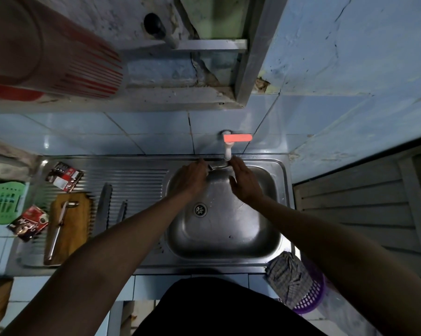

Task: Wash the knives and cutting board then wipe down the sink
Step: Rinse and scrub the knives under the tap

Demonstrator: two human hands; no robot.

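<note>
Both hands are working at the top of the sink, in the centre of the frame, right under the tap with its orange lever. The left hand is curling its fingers around a small metal item, apparently a utensil handle sticking out toward the spout; what it is exactly is too small and dark to tell. The right hand is hovering just beside it with fingers straight and relaxed, palm facing the left hand, holding nothing. The hands are near each other but not touching. Whether water is running cannot be told.

Left of the basin, on the ribbed drainboard, two knives are lying side by side, pointing up the frame. Further left, the cutting board is lying flat with a long metal tool resting on it. A checked cloth is sitting at the lower right corner of the sink, over a purple basket.

Judging by this, the washing step is only beginning: the knives and board are looking untouched, and the sink wipe is still far off. The next move is probably calling for the right hand to reach up to the lever, or for a hand to travel left and fetch a knife by its handle, keeping clear of the blade.
</note>
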